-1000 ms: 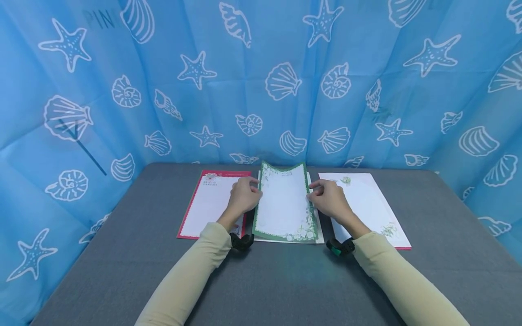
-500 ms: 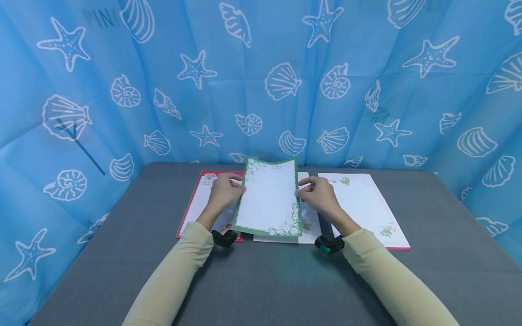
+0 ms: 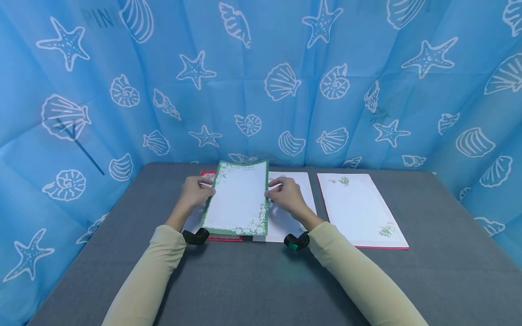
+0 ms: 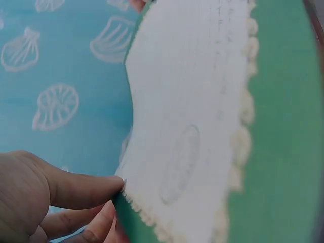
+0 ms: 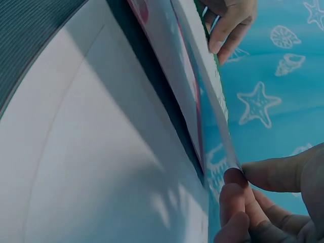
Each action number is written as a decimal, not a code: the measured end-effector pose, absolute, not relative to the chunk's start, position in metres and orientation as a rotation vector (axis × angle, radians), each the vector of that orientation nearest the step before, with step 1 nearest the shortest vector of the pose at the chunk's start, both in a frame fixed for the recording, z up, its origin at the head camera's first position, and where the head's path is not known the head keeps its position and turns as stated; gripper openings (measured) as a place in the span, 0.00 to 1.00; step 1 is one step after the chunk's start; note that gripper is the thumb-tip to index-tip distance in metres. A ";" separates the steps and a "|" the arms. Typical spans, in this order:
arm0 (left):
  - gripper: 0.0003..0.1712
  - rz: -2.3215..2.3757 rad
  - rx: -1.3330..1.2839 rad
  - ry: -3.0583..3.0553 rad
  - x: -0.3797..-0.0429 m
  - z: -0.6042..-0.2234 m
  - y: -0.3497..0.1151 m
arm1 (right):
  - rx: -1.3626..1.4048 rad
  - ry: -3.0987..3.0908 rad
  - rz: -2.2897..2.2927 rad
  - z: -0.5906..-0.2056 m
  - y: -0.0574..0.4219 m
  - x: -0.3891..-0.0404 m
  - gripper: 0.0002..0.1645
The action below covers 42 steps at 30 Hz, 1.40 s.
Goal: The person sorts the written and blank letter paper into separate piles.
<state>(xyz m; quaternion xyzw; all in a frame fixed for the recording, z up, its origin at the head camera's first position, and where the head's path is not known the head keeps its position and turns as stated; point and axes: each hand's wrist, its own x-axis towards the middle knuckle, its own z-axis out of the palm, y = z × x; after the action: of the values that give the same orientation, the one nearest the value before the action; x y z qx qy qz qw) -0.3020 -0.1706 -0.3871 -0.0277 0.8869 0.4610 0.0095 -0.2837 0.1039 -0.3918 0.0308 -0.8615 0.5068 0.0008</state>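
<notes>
A sheet of paper (image 3: pixel 236 199) with a green floral border is held up between both hands, face toward the head camera. My left hand (image 3: pixel 192 192) pinches its left edge and my right hand (image 3: pixel 286 195) its right edge. The left wrist view shows the thumb (image 4: pixel 86 190) on the face of the green-bordered sheet (image 4: pixel 182 101), other fingers behind. In the right wrist view the sheet is nearly edge-on, pinched by thumb and fingers (image 5: pixel 235 190). Below it lies a red-bordered sheet (image 3: pixel 226 238), mostly covered, and part of a white sheet (image 3: pixel 299 190).
To the right, a white sheet with green plant prints (image 3: pixel 363 208) lies with a red edge showing beneath. All rest on a grey cloth-covered table (image 3: pixel 253 285). A blue curtain (image 3: pixel 244 68) with shells and starfish hangs behind its far edge.
Both hands have carried the green-bordered sheet left, from over the middle white sheet to over the red-bordered one. More of the middle white sheet shows now.
</notes>
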 end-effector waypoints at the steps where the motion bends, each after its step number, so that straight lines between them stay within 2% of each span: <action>1: 0.18 1.437 -0.104 2.767 -0.302 -0.388 -0.175 | 0.095 -2.705 1.597 -0.393 0.099 -0.285 0.15; 11: 0.20 1.391 -0.197 2.728 -0.301 -0.390 -0.207 | 0.123 -2.756 1.578 -0.400 0.063 -0.289 0.14; 24: 0.20 1.293 -0.246 2.759 -0.302 -0.401 -0.215 | 0.133 -2.893 1.331 -0.402 0.047 -0.296 0.14; 28: 0.23 1.265 -0.256 2.767 -0.303 -0.399 -0.213 | 0.191 -2.944 1.256 -0.400 0.046 -0.297 0.07; 29: 0.24 1.250 -0.256 2.764 -0.302 -0.398 -0.212 | 0.214 -2.955 1.239 -0.399 0.045 -0.297 0.08; 32: 0.27 1.204 -0.246 2.747 -0.302 -0.397 -0.211 | 0.275 -2.984 1.195 -0.400 0.045 -0.297 0.21; 35: 0.29 1.168 -0.247 2.734 -0.301 -0.397 -0.211 | 0.314 -2.989 1.163 -0.400 0.044 -0.297 0.28; 38: 0.29 1.151 -0.257 2.752 -0.300 -0.396 -0.209 | 0.322 -2.980 1.151 -0.398 0.044 -0.297 0.29; 42: 0.16 1.113 -0.263 2.844 -0.299 -0.394 -0.206 | 0.322 -2.962 1.168 -0.394 0.045 -0.295 0.26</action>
<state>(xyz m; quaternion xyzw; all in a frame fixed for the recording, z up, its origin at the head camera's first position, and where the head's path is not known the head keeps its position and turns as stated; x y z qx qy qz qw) -0.2988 -0.2057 -0.3935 -0.0858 0.9271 0.3629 0.0383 -0.2950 0.0454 -0.3943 0.1006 -0.9252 0.3647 -0.0291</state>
